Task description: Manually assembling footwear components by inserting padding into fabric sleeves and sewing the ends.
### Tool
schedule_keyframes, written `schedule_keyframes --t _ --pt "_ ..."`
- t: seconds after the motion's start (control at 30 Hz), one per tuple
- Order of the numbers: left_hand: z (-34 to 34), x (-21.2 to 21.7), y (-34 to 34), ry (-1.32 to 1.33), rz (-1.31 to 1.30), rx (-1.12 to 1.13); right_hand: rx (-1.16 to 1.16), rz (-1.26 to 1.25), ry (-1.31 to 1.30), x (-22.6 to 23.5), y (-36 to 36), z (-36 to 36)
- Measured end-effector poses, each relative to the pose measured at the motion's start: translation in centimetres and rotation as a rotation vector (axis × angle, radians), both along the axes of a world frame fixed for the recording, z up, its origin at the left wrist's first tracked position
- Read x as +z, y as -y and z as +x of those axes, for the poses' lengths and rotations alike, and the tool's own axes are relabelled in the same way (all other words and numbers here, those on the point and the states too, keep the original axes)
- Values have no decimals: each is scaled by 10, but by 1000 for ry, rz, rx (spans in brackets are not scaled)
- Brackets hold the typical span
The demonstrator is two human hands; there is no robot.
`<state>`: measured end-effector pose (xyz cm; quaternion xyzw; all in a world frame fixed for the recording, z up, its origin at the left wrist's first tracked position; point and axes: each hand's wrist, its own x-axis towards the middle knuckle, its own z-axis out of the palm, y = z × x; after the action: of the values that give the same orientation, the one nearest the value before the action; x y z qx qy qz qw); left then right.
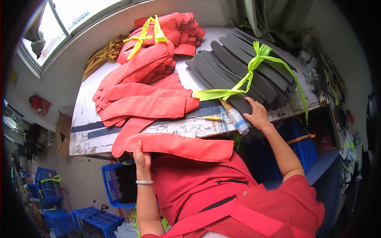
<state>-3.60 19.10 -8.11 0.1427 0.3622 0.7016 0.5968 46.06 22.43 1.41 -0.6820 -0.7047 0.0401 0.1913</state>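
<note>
A long curved red padded piece [186, 146] lies across the table's front edge and over my lap. My left hand [143, 160] grips its rounded end, thumb on top and fingers hidden beneath. At the right, my right hand [258, 116] has thumb and fingers around the near end of a dark grey foam strip [239, 101]. That strip is at the near side of a stack of similar grey strips [254, 75], tied with a bright yellow-green band [251, 71]. Beside this hand is a plastic-wrapped roll-like thing [239, 121].
More red pieces [147, 105] lie fanned over the worn white table [99, 139], with a tied red bundle [174, 33] behind. Brown strips [104, 55] sit by the wall. A yellow pen-like tool [212, 118] lies near the front edge. Blue crates [109, 186] stand below.
</note>
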Motion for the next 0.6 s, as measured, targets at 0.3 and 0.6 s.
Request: schedule_keyframes --t 0.3,0.6 --pt "-4 -4 0 87 51 3 -107 -691 -1939 59 63 -75" --pt "2 4 -1 74 -10 72 729 -253 -377 -4 119 -197"
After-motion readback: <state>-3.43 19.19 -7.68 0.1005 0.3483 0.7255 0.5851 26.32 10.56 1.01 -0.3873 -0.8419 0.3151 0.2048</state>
